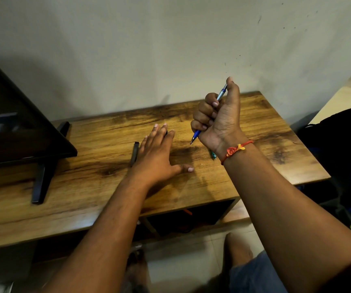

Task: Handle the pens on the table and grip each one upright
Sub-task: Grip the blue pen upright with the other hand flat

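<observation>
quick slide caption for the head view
Right hand grips a blue pen roughly upright over the wooden table; left hand spread open.

The wooden table (pixel 254 132) has a warm brown top streaked with dark patches of grain. At nine o'clock a black screen (pixel 12 123) stands on it on two slanted feet (pixel 41 182), one near the far edge and one nearer the front. Close to the middle a dark pen (pixel 135 153) lies flat, pointing toward twelve, and at about three o'clock a green pen (pixel 212 154), mostly hidden, seems to lie flat too.
</observation>
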